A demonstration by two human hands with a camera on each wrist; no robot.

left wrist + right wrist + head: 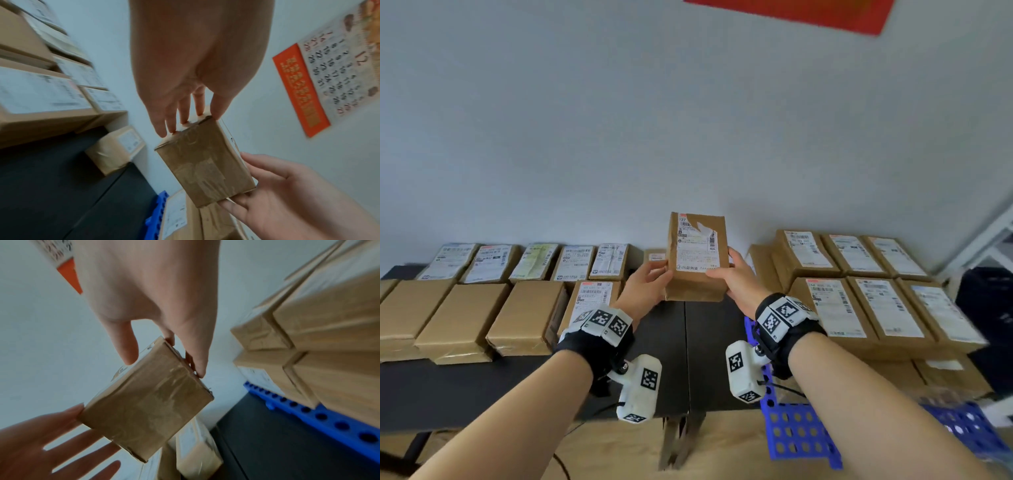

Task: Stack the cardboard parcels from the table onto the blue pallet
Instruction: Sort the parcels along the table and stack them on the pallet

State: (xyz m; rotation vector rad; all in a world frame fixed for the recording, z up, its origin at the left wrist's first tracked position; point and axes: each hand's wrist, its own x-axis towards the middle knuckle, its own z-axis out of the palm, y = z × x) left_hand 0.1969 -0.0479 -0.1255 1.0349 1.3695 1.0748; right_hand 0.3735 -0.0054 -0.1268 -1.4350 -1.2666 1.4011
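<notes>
A small cardboard parcel [697, 257] with a torn white label is held upright in the air over the black table [482, 387]. My left hand [654, 277] pinches its left edge, thumb on the label face, fingers [180, 113] behind. My right hand [726, 270] grips the right edge the same way, thumb [127, 345] in front. Seen from the wrists, the parcel [205, 165] [148, 402] shows a taped brown end. The blue pallet [796, 435] lies low at the right, with several parcels [887, 308] stacked on it.
Two rows of parcels [527, 315] cover the table's left half, and one small parcel [655, 256] sits at the back by the wall. A calendar [329, 78] hangs on the white wall. A white frame [983, 240] stands at the far right.
</notes>
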